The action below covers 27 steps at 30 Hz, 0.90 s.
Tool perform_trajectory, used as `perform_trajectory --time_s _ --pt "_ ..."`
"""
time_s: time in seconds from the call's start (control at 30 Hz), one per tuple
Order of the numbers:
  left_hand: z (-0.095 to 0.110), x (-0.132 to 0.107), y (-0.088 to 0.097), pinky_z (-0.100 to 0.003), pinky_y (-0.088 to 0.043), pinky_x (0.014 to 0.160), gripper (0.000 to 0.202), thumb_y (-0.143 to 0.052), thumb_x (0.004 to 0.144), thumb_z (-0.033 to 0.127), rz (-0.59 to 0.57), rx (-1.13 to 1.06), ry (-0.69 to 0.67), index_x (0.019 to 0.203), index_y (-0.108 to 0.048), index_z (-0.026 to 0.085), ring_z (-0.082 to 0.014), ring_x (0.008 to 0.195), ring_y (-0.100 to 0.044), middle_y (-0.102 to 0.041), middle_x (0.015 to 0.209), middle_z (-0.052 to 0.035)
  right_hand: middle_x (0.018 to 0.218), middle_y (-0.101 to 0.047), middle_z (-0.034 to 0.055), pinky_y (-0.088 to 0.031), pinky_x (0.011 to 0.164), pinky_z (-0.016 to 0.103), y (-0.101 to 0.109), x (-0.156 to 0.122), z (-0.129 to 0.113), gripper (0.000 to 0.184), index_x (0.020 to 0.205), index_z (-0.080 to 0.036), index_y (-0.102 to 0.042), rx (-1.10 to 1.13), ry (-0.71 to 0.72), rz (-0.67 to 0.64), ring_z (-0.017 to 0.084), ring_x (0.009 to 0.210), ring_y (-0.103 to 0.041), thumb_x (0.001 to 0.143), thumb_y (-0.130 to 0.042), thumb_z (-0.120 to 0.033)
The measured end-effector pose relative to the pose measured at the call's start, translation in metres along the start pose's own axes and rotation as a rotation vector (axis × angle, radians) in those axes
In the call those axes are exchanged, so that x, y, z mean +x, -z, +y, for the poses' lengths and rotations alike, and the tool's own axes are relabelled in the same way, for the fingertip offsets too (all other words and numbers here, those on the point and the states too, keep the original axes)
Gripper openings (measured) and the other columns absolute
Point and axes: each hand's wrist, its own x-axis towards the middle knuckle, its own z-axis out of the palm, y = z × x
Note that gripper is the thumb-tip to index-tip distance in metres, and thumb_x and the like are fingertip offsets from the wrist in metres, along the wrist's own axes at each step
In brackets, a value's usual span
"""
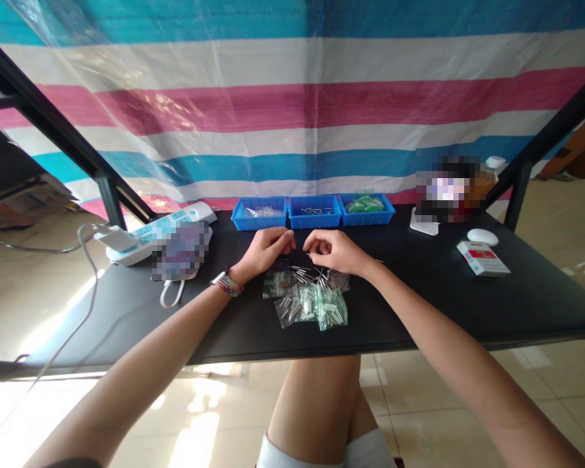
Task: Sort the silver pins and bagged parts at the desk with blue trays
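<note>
Sitting at a black table [468, 305], person has both hands raised just above a pile of small parts. Left hand [266, 250] is curled, thumb and fingertips pinched narrow near its right edge; whether anything tiny sits in the pinch I cannot tell, too small. Right hand [334, 250] is likewise curled with fingers tucked in a narrow pinch facing the left hand; contents also unclear. The two pinches point at each other with a small gap between, apart, not touching.

Loose pins [305, 273] lie scattered on the table directly below and slightly toward the body from both hands, long axes mixed, many running roughly left-right. Clear bags [316, 309] of greenish and pale parts lie nearer the body, touching the pin pile. A darker bag [277, 283] sits under the left hand's wrist side. Right hand is a bit nearer the pins; left hand is nearer the dark bag.

Three blue bins [314, 213] stand in a row at the far table edge, well apart from the hands. Power strip [166, 227] far left, white mouse [482, 236] and red-white box [482, 258] far right. Bracelet [228, 283] on the left wrist. Striped tarp [292, 97] behind.
</note>
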Motion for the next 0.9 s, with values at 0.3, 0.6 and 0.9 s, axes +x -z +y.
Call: perform_trajectory --time_s 0.3,0.6,0.9 --pt "0.006 -0.001 0.0 -0.027 -0.053 0.069 0.041 -0.064 0.099 0.055 -0.088 -0.116 -0.014 0.093 -0.073 0.015 -0.0168 0.073 -0.066 -0.071 0.081 -0.0053 0.086 -0.08 0.0073 -0.053 0.058 0.026 -0.004 0.006 0.003 0.034 0.085 -0.019 -0.07 0.369 -0.131 0.329 0.018 0.07 -0.071 0.076 -0.085 -0.049" --pt "0.008 -0.001 -0.002 -0.026 -0.052 0.066 0.032 -0.071 0.095 0.048 -0.017 -0.08 -0.032 0.09 -0.071 0.016 -0.0159 0.071 -0.064 -0.07 0.079 -0.0045 0.077 -0.075 0.0031 -0.051 0.05 0.023 -0.012 0.01 0.013 0.042 0.083 -0.02 -0.067 0.391 -0.167 0.34 0.013 0.059 -0.065 0.074 -0.086 -0.056" --pt "0.002 0.001 -0.003 -0.025 -0.05 0.064 0.049 -0.061 0.1 0.059 0.009 -0.096 0.033 0.079 -0.069 0.016 -0.0151 0.066 -0.063 -0.069 0.071 -0.0043 0.076 -0.068 0.0009 -0.052 0.053 0.025 -0.013 0.007 0.007 0.02 0.085 -0.02 -0.068 0.274 -0.096 0.317 0.015 0.064 -0.065 0.076 -0.077 -0.035"
